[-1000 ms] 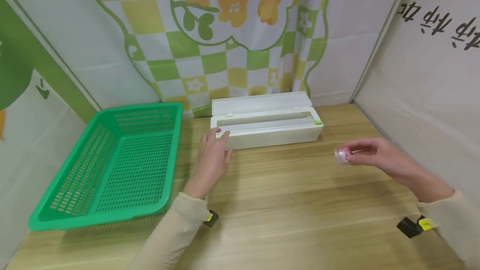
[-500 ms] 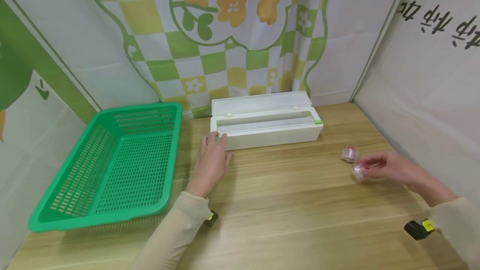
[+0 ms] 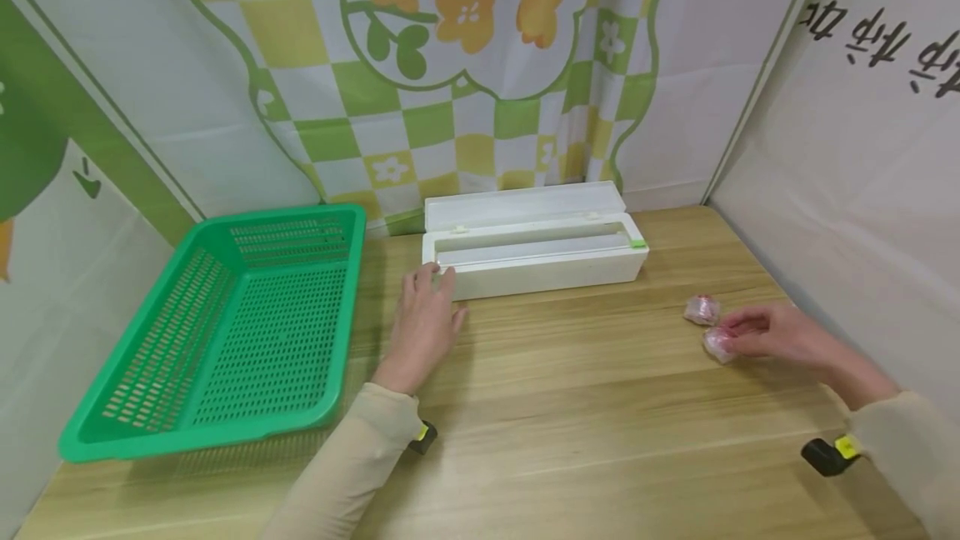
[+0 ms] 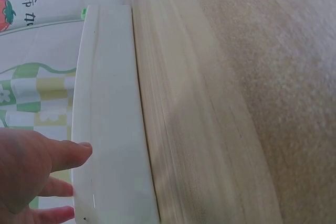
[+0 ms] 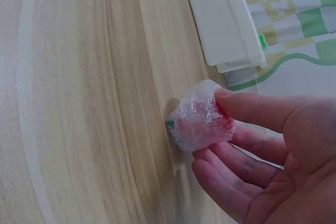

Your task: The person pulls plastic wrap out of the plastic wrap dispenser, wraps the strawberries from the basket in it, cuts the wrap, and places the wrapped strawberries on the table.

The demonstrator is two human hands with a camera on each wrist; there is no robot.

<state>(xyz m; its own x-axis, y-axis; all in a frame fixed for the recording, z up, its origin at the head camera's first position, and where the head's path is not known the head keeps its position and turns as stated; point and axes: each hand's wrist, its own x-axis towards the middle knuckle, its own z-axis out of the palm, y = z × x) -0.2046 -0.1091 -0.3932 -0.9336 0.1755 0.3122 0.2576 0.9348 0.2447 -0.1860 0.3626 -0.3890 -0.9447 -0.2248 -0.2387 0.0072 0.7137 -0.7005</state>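
My right hand pinches a small reddish bundle wrapped in clear film, down near the tabletop. Up close in the right wrist view, the wrapped bundle shows red through the film and a small green spot on one side, between thumb and fingers. A second wrapped bundle lies just behind it on the wood. On the far side of the table sits a long white box, its lid raised and a pale roll inside. My left hand rests on its front left corner, fingers loosely bent and the thumb against the front face.
A green perforated basket stands on the left of the wooden table. Fabric panels enclose the back and both sides. A small green tab marks the box's right end.
My right hand has moved right and toward me with a bundle, and a second bundle has come into view beside it. My left hand stays at the box, almost unmoved.
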